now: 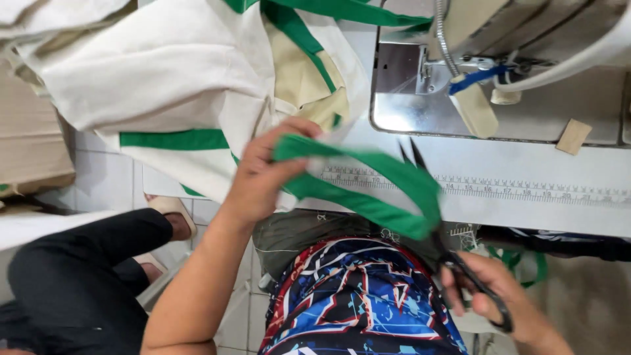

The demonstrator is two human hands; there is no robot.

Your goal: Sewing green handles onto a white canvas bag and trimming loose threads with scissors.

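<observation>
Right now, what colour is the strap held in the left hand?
Green, a folded fabric strap in the left hand; clearest in the head view.

A brown cardboard box (pixel 29 141) sits at the left edge, beside the pile of cloth — plain and unmarked. A printed measuring strip (pixel 526 190) runs along the white desk (pixel 559 210) — pale with dark ticks.

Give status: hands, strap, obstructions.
Left hand pinching green strap, folded into a loop. Right hand holds scissors, blades open around strap. Nothing in the way.
</observation>
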